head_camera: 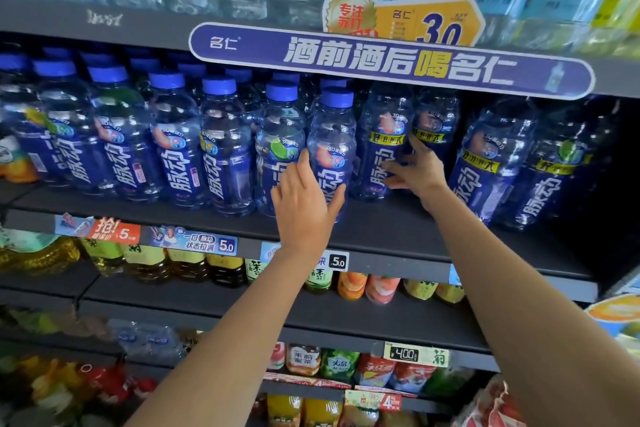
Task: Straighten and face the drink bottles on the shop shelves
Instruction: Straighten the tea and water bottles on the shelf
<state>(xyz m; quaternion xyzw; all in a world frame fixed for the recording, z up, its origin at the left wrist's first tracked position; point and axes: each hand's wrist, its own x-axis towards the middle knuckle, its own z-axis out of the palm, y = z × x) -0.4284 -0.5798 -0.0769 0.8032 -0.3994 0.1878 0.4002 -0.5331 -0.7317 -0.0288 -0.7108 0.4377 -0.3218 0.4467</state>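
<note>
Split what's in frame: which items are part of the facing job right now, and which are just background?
In play:
- left hand, gripping the blue-capped bottle
- right hand, fingers on the taller bottle next to it
- the row of blue bottles on that shelf

Background:
- purple banner sign
- price tags on the shelf edge
- tea bottles one shelf below

Long purple banner (391, 61) with white and yellow characters clipped along upper shelf edge; yellow "30" promo sign (429, 22) pokes up just behind it. Price tags (194, 243) on the dark shelf rail (398, 262) read 5.0. Lower down, a "400" tag (415, 354). Snack packets (495, 406) bottom right, blurred
</note>
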